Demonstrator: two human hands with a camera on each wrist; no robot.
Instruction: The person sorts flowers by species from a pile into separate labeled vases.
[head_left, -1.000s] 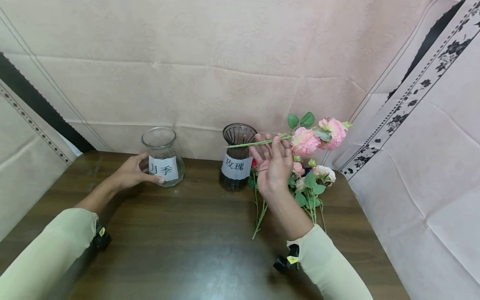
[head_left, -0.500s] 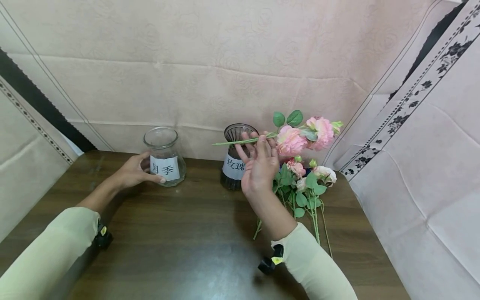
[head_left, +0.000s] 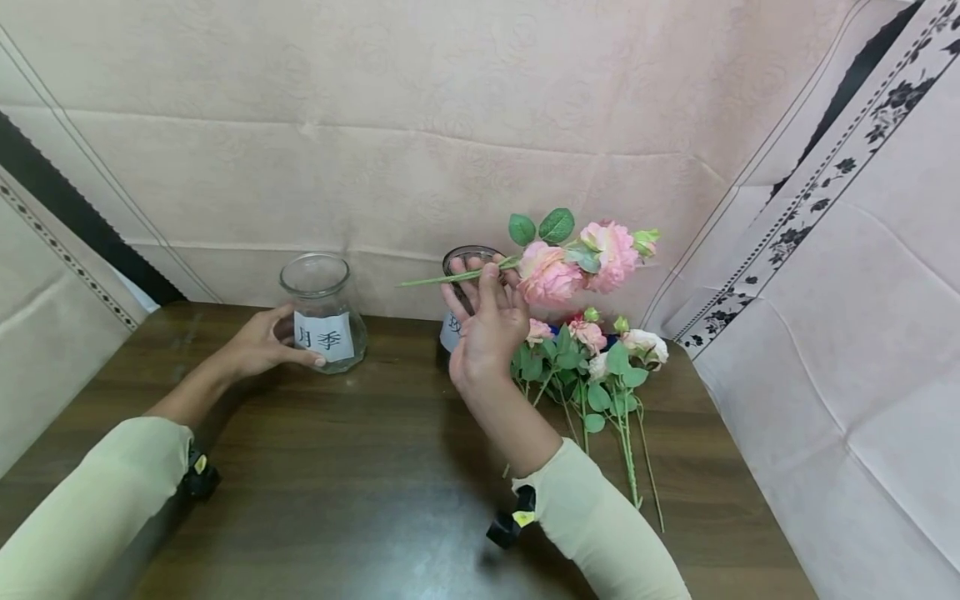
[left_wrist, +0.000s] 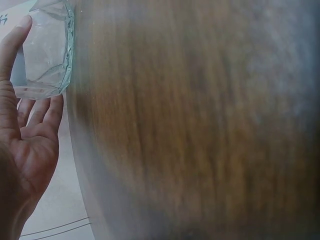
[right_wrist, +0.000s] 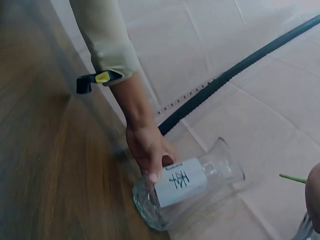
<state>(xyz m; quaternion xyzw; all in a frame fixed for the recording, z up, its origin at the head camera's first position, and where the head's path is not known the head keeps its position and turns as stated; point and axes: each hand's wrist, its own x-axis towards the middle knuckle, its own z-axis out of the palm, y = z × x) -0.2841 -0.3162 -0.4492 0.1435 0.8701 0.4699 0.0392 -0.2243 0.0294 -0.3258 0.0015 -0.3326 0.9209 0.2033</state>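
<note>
My left hand (head_left: 262,343) grips the lower side of a clear glass vase (head_left: 318,287), which stands upright and bears a white label with dark characters. In the left wrist view, the thumb lies along the label of the glass vase (left_wrist: 47,50) and the other fingers reach behind it. My right hand (head_left: 491,325) pinches the green stem of an artificial pink flower (head_left: 551,273), held sideways above the table. Its two blooms point right and its stem end points left. Behind the right hand stands a dark glass vase (head_left: 448,333), mostly hidden, also labelled.
Several artificial flowers lie on the wooden table (head_left: 360,467) to the right, among them a white bloom (head_left: 645,346) and pink ones (head_left: 587,335). Their stems point toward the front. A pale cloth wall (head_left: 375,150) closes off the back, with further cloth at both sides.
The right hand has carried the pink flower leftward, now covering much of the dark vase and uncovering more flowers on the table. The left hand keeps its grip on the clear vase.
</note>
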